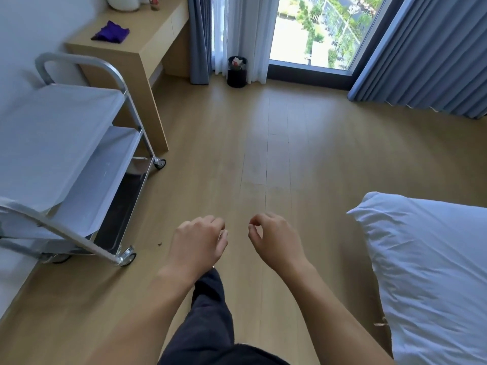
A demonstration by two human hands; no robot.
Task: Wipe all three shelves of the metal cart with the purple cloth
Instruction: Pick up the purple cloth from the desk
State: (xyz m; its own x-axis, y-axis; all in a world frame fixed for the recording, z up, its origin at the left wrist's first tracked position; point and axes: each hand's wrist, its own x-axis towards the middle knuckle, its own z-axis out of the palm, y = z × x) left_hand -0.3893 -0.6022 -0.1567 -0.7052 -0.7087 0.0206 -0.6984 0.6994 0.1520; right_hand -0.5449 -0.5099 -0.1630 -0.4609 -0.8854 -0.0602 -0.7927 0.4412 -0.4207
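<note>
Purple cloth [110,31]: one, crumpled into a dark heap, on the desk [150,35] just beyond the metal cart [58,127]. One cart, three shelves, upper two pale, lowest dark. Two hands right of the cart, left hand [197,241] and right hand [274,238], both loosely curled, grasping nothing. One black bin [237,72] far beyond the cart; one white pillow [427,272] well right of it.

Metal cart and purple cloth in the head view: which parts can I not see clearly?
Head view only:
- Metal cart: left side cut off by the frame's left edge.
- Bottom shelf: mostly hidden beneath the upper shelves; only a dark strip shows.
- Purple cloth: far, small, crumpled on the desk; its underside is hidden.
</note>
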